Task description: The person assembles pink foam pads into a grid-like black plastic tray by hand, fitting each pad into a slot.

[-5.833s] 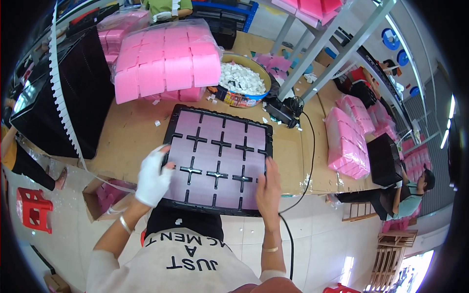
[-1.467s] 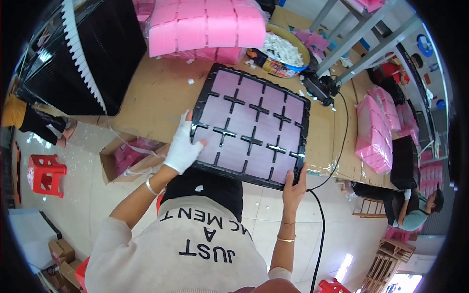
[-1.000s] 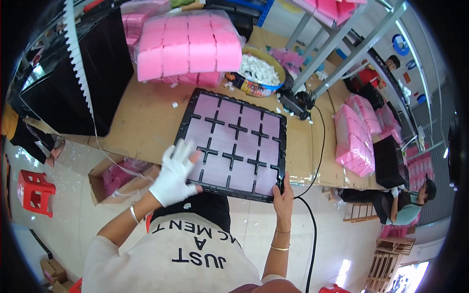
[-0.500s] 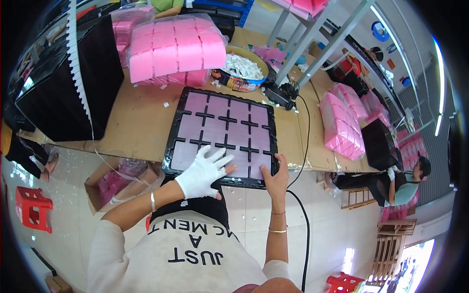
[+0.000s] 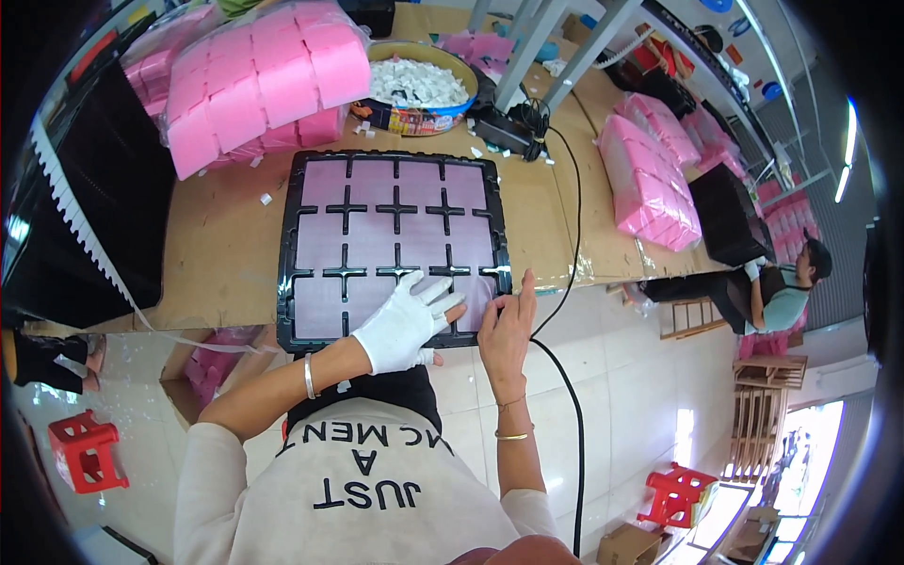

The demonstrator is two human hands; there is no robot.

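Note:
A black tray (image 5: 285, 245) with cross-shaped dividers lies on the bench in front of me. Flat pink sheets (image 5: 320, 247) fill its compartments. My left hand (image 5: 400, 330), in a white glove with bare thumb and fingertip, rests palm down with spread fingers on the near middle of the tray. My bare right hand (image 5: 507, 334) is at the tray's near right corner. Its thumb and forefinger are close together at the edge of the corner pink sheet (image 5: 477, 299), which looks slightly raised. The exact fingertip contact is partly hidden.
Wrapped pink stacks (image 5: 268, 80) and a round tub of white scraps (image 5: 419, 83) stand behind the tray. A black box stack (image 5: 85, 198) is at left. A black cable (image 5: 576, 226) runs down on the right. Further right, a person (image 5: 782, 292) sits by more pink packs (image 5: 650, 184).
My right hand has shifted from gripping the tray's right rim to the corner sheet. My left hand stays spread on the tray. The whole view has shifted with my head.

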